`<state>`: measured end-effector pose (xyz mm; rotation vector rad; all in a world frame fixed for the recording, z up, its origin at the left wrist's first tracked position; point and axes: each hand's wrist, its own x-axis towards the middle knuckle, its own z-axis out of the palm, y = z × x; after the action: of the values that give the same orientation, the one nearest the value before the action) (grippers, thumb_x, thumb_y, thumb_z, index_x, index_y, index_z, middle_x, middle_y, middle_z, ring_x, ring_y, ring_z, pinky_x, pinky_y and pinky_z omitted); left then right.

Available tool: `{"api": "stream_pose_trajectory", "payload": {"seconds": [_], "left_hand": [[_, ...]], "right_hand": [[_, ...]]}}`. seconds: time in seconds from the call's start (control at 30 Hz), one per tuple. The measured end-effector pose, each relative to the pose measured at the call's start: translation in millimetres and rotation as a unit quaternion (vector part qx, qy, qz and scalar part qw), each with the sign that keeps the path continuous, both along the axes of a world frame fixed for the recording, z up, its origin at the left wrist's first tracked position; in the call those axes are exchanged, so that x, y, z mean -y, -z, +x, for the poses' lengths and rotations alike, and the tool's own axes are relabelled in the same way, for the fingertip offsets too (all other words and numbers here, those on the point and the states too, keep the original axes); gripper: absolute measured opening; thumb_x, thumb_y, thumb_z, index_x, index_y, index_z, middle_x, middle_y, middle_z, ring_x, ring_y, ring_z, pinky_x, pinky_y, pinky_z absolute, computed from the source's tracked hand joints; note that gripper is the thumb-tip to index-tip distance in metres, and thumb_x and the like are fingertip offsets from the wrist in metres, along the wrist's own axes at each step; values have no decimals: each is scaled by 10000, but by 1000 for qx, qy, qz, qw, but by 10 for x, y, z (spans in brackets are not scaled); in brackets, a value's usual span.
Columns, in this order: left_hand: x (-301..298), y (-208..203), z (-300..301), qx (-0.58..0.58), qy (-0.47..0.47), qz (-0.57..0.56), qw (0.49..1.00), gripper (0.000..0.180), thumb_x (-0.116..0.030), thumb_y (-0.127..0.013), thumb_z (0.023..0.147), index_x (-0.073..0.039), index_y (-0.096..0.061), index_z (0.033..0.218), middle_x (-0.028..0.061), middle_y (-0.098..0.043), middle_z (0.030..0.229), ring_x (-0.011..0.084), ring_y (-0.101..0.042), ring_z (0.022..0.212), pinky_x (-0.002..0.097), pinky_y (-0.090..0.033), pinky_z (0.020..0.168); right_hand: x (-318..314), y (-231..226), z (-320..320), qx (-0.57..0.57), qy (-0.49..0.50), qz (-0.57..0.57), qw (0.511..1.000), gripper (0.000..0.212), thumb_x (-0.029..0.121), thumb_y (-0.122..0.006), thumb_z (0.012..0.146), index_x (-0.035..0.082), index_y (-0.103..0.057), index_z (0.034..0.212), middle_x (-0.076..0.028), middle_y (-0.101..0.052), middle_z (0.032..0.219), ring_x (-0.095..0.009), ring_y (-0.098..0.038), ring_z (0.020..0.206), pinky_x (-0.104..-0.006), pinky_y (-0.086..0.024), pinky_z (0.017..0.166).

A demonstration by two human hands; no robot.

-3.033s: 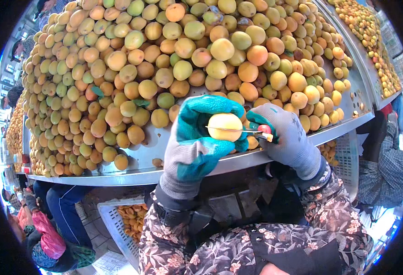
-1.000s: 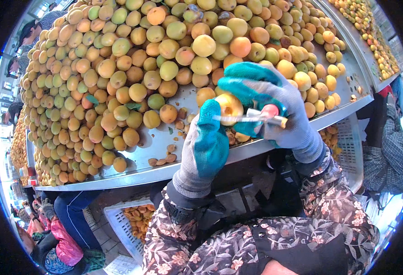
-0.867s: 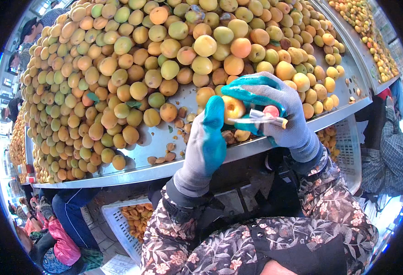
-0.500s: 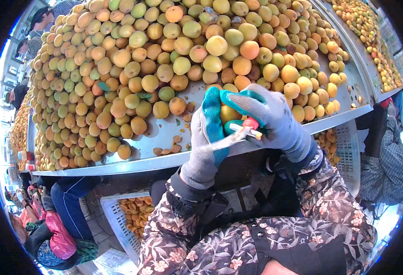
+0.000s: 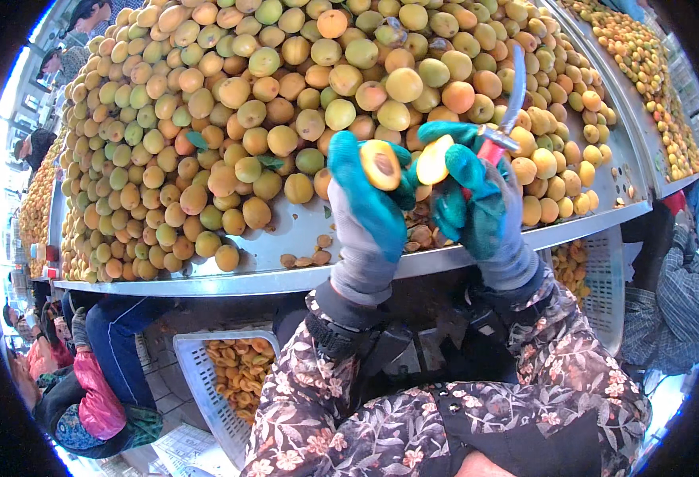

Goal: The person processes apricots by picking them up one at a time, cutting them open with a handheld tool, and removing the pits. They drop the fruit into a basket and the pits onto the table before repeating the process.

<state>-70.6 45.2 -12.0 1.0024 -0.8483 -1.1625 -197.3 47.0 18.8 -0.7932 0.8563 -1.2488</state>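
While both forearms rise from the lower edge in floral sleeves, the left hand (image 5: 365, 211) and right hand (image 5: 477, 199), each in a grey glove with teal coating, are held up side by side above the front rim of the metal table (image 5: 286, 274). Left hand: fingers curled closed around one apricot half (image 5: 381, 164), pinched at the fingertips, cut face turned up toward the camera, showing orange flesh and a darker pit hollow. Right hand: fingers closed on the second apricot half (image 5: 434, 159), cut face angled left toward the other half, the two halves just apart. The same right hand also grips a small knife (image 5: 504, 119) by its red handle; the blade's long axis runs up and slightly right, tip pointing away from the person over the fruit. How the right fingers share the knife and the half cannot be told; the glove covers the contact. A heap of whole apricots (image 5: 286, 103), yellow, green and orange, fills the table behind the hands. Loose brown pits (image 5: 306, 258) lie on the bare metal near the rim, more partly hidden behind the hands. Below the table, a white slatted crate (image 5: 206, 374) holds cut fruit, its far end cut off by the sleeve. A second crate at right is mostly hidden.
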Motion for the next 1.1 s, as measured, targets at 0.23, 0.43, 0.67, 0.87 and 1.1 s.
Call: {"api": "stream_pose_trajectory", "payload": {"seconds": [0.23,0.43,0.67,0.87,1.1], "left_hand": [[-36,350,53,132,48,-151,978,393,-110,-651,882,14,-425,1179,132,-600,1111,206,-619,984,351,-506,918],[-9,191,95,-235,128,75,961,536,-514,-455,949,-30,-552,1158,115,-648,1020,221,-639,858,306,-530,726],[-132,198,20,-237,166,124,949,459,-377,-461,937,2,-493,1193,93,-634,969,134,-575,677,237,-456,502],[-189,307,47,137,108,-104,979,695,70,-599,796,31,-237,1388,142,-571,1121,126,-567,790,241,-520,650],[-145,273,55,-79,188,87,975,660,12,-602,807,18,-262,1373,132,-571,1091,140,-579,770,249,-522,655]], "right_hand": [[-24,223,-114,-402,-66,-372,834,454,9,-662,729,17,-585,1176,-115,-625,1118,-187,-604,1019,-331,-480,890],[11,138,-274,-10,-84,-208,975,290,123,-555,909,-10,-586,1165,-86,-648,1041,-164,-620,909,-305,-493,843],[22,-76,-438,-190,61,-190,961,432,318,-600,889,-49,-609,1117,-124,-647,969,-178,-633,654,-261,-506,521],[-43,-79,-433,-86,42,-155,983,350,49,-719,741,-81,-617,1049,-148,-658,984,-214,-675,774,-298,-568,645],[-61,69,-439,-40,59,-175,982,409,59,-733,751,-99,-583,1097,-181,-656,1037,-242,-681,797,-328,-573,686]]}}
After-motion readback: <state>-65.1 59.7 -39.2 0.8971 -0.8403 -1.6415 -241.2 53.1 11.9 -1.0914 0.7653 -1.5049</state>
